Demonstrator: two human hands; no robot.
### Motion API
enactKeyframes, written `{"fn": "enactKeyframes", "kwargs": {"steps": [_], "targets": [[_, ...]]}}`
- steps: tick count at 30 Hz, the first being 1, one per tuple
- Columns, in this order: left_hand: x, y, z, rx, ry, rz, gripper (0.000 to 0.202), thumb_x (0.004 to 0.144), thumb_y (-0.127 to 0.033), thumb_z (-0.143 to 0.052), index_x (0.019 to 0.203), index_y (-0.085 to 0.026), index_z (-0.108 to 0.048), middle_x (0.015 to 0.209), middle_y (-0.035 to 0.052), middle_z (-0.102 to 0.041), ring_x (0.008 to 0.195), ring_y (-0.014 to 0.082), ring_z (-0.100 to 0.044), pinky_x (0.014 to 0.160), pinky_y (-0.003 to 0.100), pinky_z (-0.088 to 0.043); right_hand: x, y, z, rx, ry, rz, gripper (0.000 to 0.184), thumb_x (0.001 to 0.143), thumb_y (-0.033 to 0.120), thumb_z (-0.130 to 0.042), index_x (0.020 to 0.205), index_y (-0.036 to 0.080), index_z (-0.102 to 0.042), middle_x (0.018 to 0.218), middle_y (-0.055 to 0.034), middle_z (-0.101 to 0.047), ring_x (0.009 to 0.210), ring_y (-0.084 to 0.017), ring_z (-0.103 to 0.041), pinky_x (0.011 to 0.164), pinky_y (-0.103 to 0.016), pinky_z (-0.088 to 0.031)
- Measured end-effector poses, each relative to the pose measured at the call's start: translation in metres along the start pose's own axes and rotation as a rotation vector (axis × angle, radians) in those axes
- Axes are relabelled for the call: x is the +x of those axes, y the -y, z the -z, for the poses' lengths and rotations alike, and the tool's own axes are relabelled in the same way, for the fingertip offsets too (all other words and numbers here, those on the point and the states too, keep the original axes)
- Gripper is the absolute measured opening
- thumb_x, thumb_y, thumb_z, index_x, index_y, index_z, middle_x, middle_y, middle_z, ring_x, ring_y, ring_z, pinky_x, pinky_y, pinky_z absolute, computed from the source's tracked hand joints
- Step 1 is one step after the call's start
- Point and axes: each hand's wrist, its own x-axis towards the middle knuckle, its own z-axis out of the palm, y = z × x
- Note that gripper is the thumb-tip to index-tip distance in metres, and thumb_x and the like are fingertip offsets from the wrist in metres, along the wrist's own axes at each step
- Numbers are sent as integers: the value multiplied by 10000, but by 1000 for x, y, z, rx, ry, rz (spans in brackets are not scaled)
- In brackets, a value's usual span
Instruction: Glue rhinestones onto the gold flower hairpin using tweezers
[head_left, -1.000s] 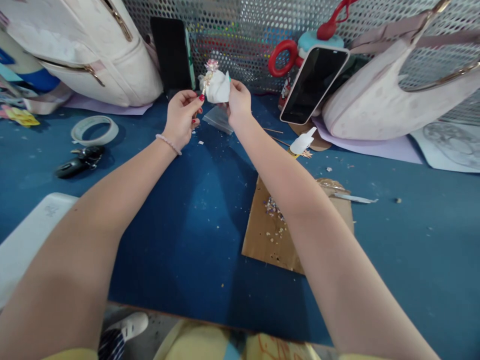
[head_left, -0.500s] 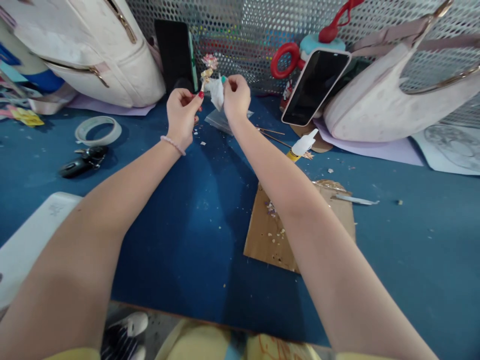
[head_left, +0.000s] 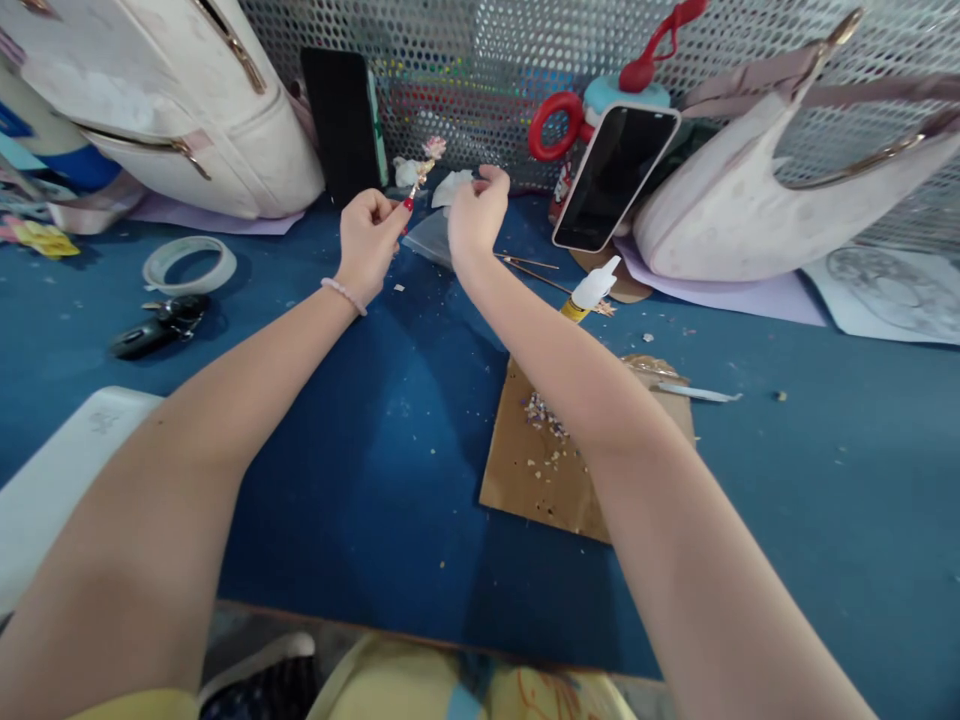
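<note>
My left hand (head_left: 369,240) is closed in a pinch on a thin stick topped with a small pink flower ornament (head_left: 431,150), held up over the far part of the blue table (head_left: 360,440). My right hand (head_left: 474,212) is beside it, fingers curled, pinching a crumpled white tissue (head_left: 454,187) close to the ornament. A clear plastic bag (head_left: 431,240) lies on the table under both hands.
A brown cardboard piece (head_left: 540,480) with small bits lies under my right forearm. A glue bottle (head_left: 589,292), a propped phone (head_left: 611,180), white bags (head_left: 195,110), a tape roll (head_left: 189,264), a black key fob (head_left: 154,325) and a white tray (head_left: 52,480) surround the work area.
The tissue was wrapped around the ornament a second ago; now my right hand has drawn it off to the right and both hands have lowered slightly.
</note>
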Motion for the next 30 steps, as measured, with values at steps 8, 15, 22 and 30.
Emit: {"fn": "enactKeyframes", "kwargs": {"steps": [8, 15, 22, 30], "targets": [[2, -8, 4, 144, 21, -33, 358, 890, -182, -592, 561, -176, -452, 547, -37, -377, 516, 85, -368, 517, 239, -327, -143, 67, 52, 223, 186, 275, 225, 945, 85, -341, 1120, 188, -437, 1106, -31, -544, 1023, -107, -495, 970, -297, -467], [13, 0, 16, 308, 164, 63, 255, 906, -292, -571, 698, -148, -607, 563, -26, -429, 473, 89, -414, 534, 257, -397, -237, 72, 165, 319, 652, 619, 268, 823, -2, -401, 989, 160, -535, 983, -79, -609, 1006, -162, -559, 925, -352, -521], [39, -1, -3, 462, 360, 23, 116, 834, -143, -609, 750, -164, -530, 707, 19, -640, 592, 126, -497, 794, 387, -493, -254, 56, 236, 153, 720, 594, 276, 817, -15, -448, 1012, 129, -581, 949, -100, -633, 882, -153, -575, 813, -325, -544], [73, 22, -27, 550, 393, -22, 276, 761, 2, -585, 788, -213, -415, 666, 23, -695, 653, 178, -594, 851, 437, -490, -273, 35, 302, -80, 587, 640, 329, 767, -42, -456, 1022, 113, -594, 942, -109, -645, 888, -185, -596, 778, -336, -558]]}}
